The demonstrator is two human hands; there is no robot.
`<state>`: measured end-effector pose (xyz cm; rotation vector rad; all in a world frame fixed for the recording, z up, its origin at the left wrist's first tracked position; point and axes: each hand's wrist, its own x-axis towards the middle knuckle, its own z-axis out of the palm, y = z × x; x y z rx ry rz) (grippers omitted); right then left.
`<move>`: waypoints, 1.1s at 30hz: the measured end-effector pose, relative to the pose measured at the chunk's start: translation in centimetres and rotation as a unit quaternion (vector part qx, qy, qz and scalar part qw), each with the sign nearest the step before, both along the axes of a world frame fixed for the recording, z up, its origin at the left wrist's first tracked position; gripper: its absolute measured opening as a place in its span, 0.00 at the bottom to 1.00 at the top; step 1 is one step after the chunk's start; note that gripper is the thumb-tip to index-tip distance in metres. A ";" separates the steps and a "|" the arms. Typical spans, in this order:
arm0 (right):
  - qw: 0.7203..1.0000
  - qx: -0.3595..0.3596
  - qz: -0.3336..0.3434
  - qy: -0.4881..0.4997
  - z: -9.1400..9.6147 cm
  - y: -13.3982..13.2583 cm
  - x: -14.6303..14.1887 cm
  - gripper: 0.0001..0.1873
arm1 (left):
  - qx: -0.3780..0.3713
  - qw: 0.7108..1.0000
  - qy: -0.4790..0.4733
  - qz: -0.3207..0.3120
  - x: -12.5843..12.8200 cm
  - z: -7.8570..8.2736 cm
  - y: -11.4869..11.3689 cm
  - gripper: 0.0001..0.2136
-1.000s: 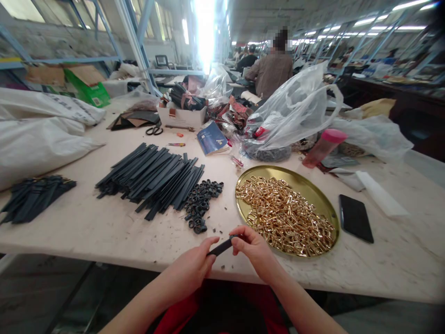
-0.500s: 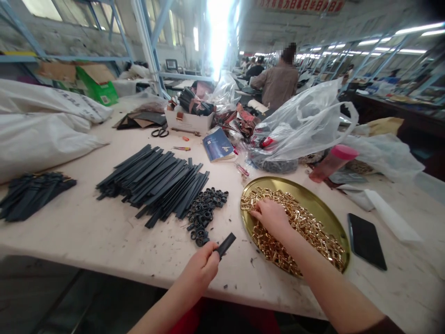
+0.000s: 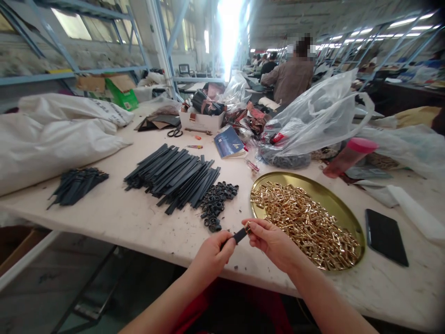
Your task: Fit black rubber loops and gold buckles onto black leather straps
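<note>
Left hand (image 3: 214, 250) pinches a black strip (image 3: 239, 235), probably for steadiness, right hand (image 3: 270, 239) pinches a gold fitting (image 3: 247, 228), tray (image 3: 318, 189) handily beside it.

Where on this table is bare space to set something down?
Bare tabletop lies between the large black strip pile and the smaller strip pile, and in front of the smartphone. Crowded: behind the gold tray, with a plastic bag and pink-lidded container.
</note>
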<state>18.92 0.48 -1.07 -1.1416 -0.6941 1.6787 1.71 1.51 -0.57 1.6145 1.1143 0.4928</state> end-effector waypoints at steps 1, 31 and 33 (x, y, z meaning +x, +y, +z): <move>0.999 -0.022 0.014 0.034 -0.1 -0.3 -0.2 0.14 | 0.021 1.000 0.013 -0.009 -0.2 0.2 -0.3 0.12; 0.972 0.102 -0.060 -0.201 -2.1 -4.0 -4.3 0.14 | -0.185 0.971 -0.132 0.077 0.6 -1.5 -2.4 0.07; 0.929 0.162 -0.077 -0.325 -2.4 -4.4 -4.1 0.12 | -0.206 0.965 -0.147 0.068 0.5 -1.3 -2.5 0.08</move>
